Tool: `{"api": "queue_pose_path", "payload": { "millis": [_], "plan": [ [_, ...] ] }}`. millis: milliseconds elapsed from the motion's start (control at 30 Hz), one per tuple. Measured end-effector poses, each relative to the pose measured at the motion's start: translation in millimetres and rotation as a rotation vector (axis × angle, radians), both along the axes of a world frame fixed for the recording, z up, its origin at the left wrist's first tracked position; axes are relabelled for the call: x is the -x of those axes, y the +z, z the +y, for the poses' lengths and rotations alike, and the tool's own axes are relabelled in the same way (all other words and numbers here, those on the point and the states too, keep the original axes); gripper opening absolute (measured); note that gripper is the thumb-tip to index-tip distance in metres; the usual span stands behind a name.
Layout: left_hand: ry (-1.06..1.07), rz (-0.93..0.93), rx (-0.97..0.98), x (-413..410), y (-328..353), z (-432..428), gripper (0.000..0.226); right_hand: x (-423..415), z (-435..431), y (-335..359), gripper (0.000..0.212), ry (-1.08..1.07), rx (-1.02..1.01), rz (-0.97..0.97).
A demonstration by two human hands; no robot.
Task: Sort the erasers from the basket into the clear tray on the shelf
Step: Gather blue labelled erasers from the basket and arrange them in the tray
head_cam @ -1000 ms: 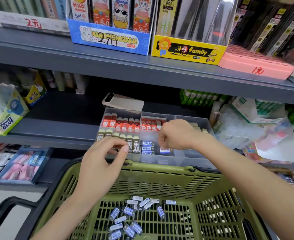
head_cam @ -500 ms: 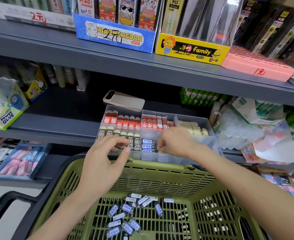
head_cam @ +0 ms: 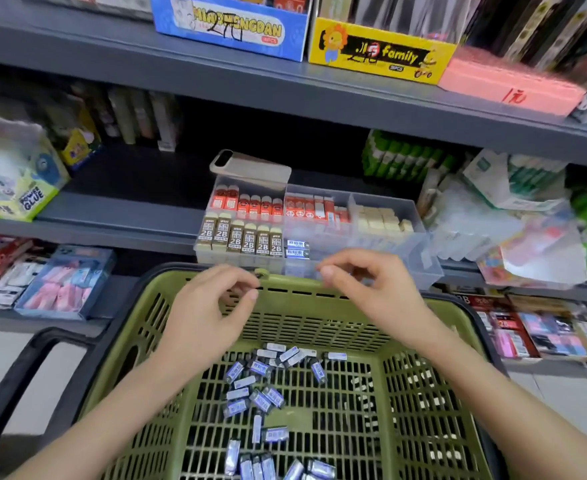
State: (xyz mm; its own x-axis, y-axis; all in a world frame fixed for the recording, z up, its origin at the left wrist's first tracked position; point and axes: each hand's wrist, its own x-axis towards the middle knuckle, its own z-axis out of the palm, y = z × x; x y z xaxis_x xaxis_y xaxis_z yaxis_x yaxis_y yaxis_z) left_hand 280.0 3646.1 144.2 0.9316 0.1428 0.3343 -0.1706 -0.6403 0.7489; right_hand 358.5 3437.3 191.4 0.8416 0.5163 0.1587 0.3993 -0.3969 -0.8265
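Several blue-sleeved erasers lie loose on the floor of the green basket. The clear tray stands on the shelf just behind the basket's far rim, with two blue erasers stacked in its middle front compartment. My left hand hovers over the far rim on the left, thumb and fingers loosely curled, holding nothing. My right hand hangs at the tray's front wall, fingers also loosely curled and empty.
The tray also holds brown 2B erasers, red erasers and cream erasers. A phone rests on its back edge. A glue box stands left, plastic packets right. The basket's black handle lies left.
My right hand has drawn back out of the tray's middle compartment to its front wall. My left hand has dropped a little toward the basket rim.
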Motion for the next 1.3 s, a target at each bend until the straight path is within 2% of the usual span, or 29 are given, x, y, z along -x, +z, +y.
{"api": "queue_pose_path", "payload": {
  "millis": [67,167,233,300,400,467,533,700,767,800,867,933,1000,1067,1167,1200,1300],
  "plan": [
    [-0.103,0.172,-0.124,3.6,-18.2,-1.5,0.014,17.5,-5.5,-34.3,0.009,-0.01,0.074,0.078],
    [-0.228,0.505,-0.405,3.5,-57.3,-6.0,0.023,23.9,-15.5,-97.7,0.02,-0.033,0.433,0.139],
    [-0.27,0.655,-0.548,2.8,-84.9,-11.8,0.037,24.0,-18.7,-134.8,0.033,-0.001,0.627,0.094],
    [-0.306,0.74,-0.639,1.9,-111.2,-17.7,0.05,23.8,-14.9,-164.3,0.042,0.045,0.715,0.017],
    [-0.268,0.75,-0.692,-1.6,-138.7,-22.8,0.061,23.9,-3.4,-189.4,0.044,0.079,0.767,-0.084],
    [-0.195,0.724,-0.658,-1.7,-151.1,-26.0,0.061,24.1,1.2,-196.5,0.043,0.12,0.855,-0.181],
    [-0.135,0.671,-0.606,0.0,-159.4,-29.4,0.053,24.6,4.0,-201.6,0.043,0.166,0.937,-0.267],
    [-0.082,0.622,-0.476,2.5,-170.0,-35.3,0.03,25.5,7.7,-205.8,0.029,0.115,0.908,-0.22],
    [-0.031,0.632,-0.282,5.1,-167.9,-38.8,0.02,29.8,5.1,-206.1,0.026,0.005,0.795,-0.136],
    [0.031,0.667,-0.078,7.4,-163.5,-40.8,0.015,34.5,4.8,-204.1,0.023,-0.119,0.691,-0.046],
    [0.17,0.796,0.53,8.8,-151.4,-44.4,0.008,46.2,8.0,-198.7,0.018,-0.337,0.412,0.215],
    [0.262,0.897,1.099,9.0,-142.5,-50.3,0.017,59.2,15.4,-195.4,0.02,-0.383,0.17,0.434],
    [0.29,0.948,1.405,7.0,-136.3,-52.7,0.027,72.1,23.8,-191.0,0.018,-0.344,0.078,0.512],
    [0.297,0.993,1.552,5.2,-134.0,-55.4,0.037,80.4,29.9,-188.0,0.016,-0.316,0.098,0.513],
    [0.353,1.04,1.573,6.0,-139.1,-60.9,0.036,80.4,25.4,-189.6,0.016,-0.352,0.056,0.499],
    [0.383,1.045,1.575,7.0,-141.1,-60.4,0.033,76.2,19.0,-192.3,0.019,-0.387,0.103,0.437],
    [0.444,1.047,1.517,8.7,-146.5,-53.7,0.027,56.1,-7.8,-204.1,0.039,-0.377,0.551,0.135]
  ]
}}
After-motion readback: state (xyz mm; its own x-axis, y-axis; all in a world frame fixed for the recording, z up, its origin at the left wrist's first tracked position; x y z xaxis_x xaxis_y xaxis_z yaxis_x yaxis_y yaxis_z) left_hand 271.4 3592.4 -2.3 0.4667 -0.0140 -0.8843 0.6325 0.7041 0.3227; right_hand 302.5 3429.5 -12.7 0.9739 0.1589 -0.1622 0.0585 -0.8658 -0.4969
